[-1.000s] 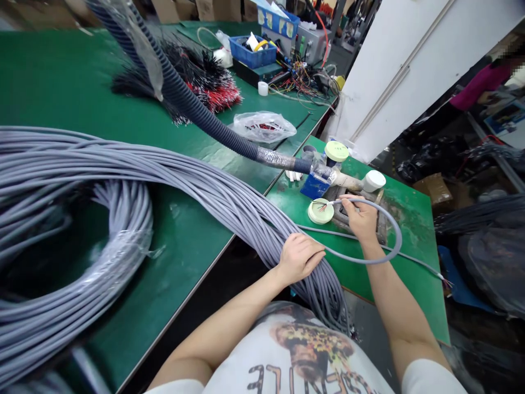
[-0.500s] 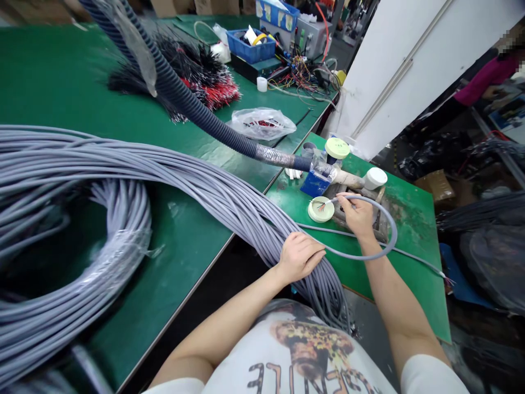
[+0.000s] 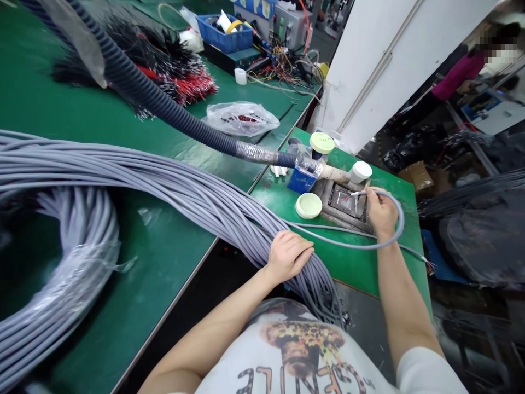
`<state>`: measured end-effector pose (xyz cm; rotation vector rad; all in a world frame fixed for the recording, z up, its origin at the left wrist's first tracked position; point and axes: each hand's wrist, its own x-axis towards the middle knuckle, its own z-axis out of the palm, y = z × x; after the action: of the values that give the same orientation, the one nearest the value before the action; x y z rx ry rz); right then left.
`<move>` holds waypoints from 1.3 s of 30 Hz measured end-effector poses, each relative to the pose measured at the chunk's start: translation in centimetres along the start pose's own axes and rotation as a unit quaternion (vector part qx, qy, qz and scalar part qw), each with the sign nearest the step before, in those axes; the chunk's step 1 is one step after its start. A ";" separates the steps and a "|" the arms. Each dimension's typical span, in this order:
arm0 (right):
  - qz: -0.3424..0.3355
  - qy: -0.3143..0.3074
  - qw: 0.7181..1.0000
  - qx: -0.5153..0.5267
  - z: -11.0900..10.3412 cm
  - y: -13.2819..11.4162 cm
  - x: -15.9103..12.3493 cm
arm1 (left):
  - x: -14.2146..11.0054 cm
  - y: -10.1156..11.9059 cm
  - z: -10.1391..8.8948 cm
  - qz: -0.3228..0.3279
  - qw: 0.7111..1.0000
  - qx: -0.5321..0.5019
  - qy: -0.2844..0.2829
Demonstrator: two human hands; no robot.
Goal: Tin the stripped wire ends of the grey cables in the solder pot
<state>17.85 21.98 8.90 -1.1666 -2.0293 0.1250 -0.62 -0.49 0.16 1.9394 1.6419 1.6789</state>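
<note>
My right hand (image 3: 381,212) pinches a grey cable (image 3: 401,219) close to its stripped end, where thin coloured wires (image 3: 348,196) fan out. Those wires are over a square solder pot (image 3: 340,203) with a shiny surface; whether they touch it I cannot tell. A bend of the cable loops round my right wrist. Fingers closed, my left hand (image 3: 289,255) lies over a thick bundle of grey cables (image 3: 197,189) at the table corner. Left of the pot sits a shallow pale-green tub (image 3: 309,206).
A ribbed hose (image 3: 172,109) crosses above the table to a pipe by the pot. Nearby stand a blue box (image 3: 302,179), a lidded jar (image 3: 322,143) and a white cup (image 3: 361,172). A wrapped cable coil (image 3: 77,273) lies left. A person in a magenta top (image 3: 457,76) is far right.
My right hand has drawn the cable's wire end from the pale-green tub rightward to over the pot. My left hand stays on the bundle. The camera view has shifted a little.
</note>
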 end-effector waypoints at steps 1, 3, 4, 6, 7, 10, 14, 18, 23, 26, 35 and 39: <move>0.005 0.003 1.000 -0.011 0.1 0.6 0.1 | 0.0 0.0 0.0 0.005 1.000 0.006 0.007; 0.013 0.009 1.000 -0.026 0.3 1.5 0.2 | 0.1 0.1 0.0 0.014 1.000 0.014 0.015; 0.017 0.011 0.999 -0.030 0.4 1.9 0.2 | 0.1 0.1 0.0 0.017 1.000 0.018 0.018; 0.024 0.012 0.999 -0.034 0.6 2.5 0.3 | 0.1 0.2 0.0 0.023 0.999 0.022 0.018; 0.027 0.011 0.999 -0.037 0.7 2.7 0.3 | 0.2 0.2 0.0 0.025 0.999 0.024 0.019; 0.036 0.004 0.998 -0.048 1.1 3.4 0.3 | 0.2 0.3 0.0 0.029 0.999 0.027 0.020; 0.038 -0.005 0.998 -0.057 1.5 3.7 0.4 | 0.2 0.3 0.0 0.032 0.999 0.030 0.021; 0.031 -0.013 0.998 -0.061 1.8 3.6 0.4 | 0.1 0.2 0.0 0.033 0.999 0.029 0.022; 0.028 -0.014 0.998 -0.061 1.7 3.2 0.4 | 0.2 0.2 0.2 0.025 0.999 0.020 0.018; 0.015 0.005 0.999 -0.047 0.8 2.4 0.3 | 0.3 0.5 -0.3 0.005 1.000 -0.029 0.012; -0.039 0.042 0.998 0.014 -3.0 -2.0 -1.6 | -3.7 -3.4 -5.9 -0.328 0.669 -0.533 -0.401; -0.036 0.045 0.998 0.023 -3.6 -3.1 -2.7 | -6.1 -5.8 -4.7 -0.447 0.561 -0.480 -0.505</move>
<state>18.86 17.13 11.20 -1.0497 -1.9761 0.0816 -6.72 -5.12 -5.79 0.7805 0.6271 0.4734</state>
